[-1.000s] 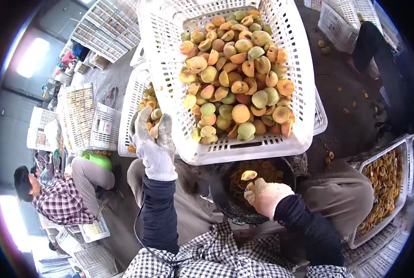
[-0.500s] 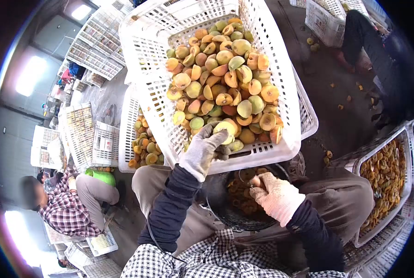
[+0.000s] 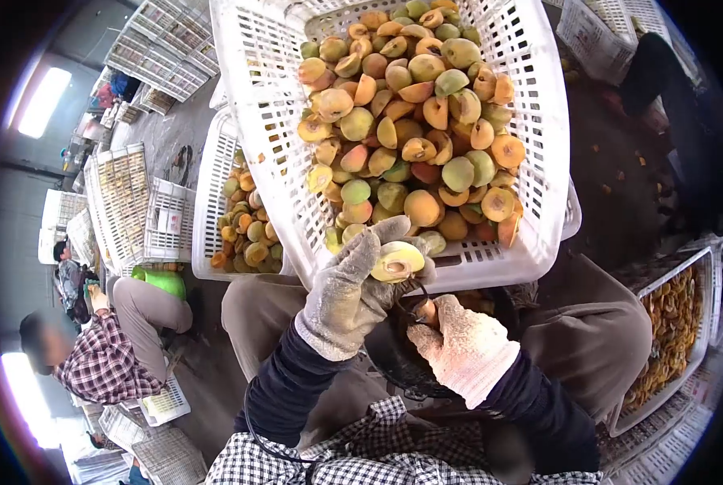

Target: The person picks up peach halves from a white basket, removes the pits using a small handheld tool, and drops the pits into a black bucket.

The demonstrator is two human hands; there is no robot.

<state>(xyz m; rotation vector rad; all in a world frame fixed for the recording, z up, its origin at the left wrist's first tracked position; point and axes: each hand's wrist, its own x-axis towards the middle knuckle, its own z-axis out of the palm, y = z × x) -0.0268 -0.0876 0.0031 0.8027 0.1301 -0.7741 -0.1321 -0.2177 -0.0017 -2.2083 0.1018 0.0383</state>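
Observation:
My left hand (image 3: 353, 283), in a grey glove, is closed on an apricot half (image 3: 398, 261) with its cut face and hollow turned up. In a whitish glove, my right hand (image 3: 468, 343) grips a small pitting tool by its wooden handle (image 3: 427, 313). The tool's curved metal end points toward the fruit, just below it. Both hands are over the near rim of a white plastic crate (image 3: 503, 273) heaped with cut apricots (image 3: 406, 149). Under my hands, a dark bucket (image 3: 398, 368) stands between my knees, partly hidden.
A second crate (image 3: 205, 234) of apricots stands at the left under the first. On the right is a crate (image 3: 705, 323) full of orange fruit pieces. A person in a checked shirt (image 3: 111, 364) sits at the far left by a green container (image 3: 161, 280). Stacked crates (image 3: 163, 48) line the back.
My left hand has drawn the apricot half back from the pile toward me. My right hand has brought the tool up close to it. The view has shifted slightly.

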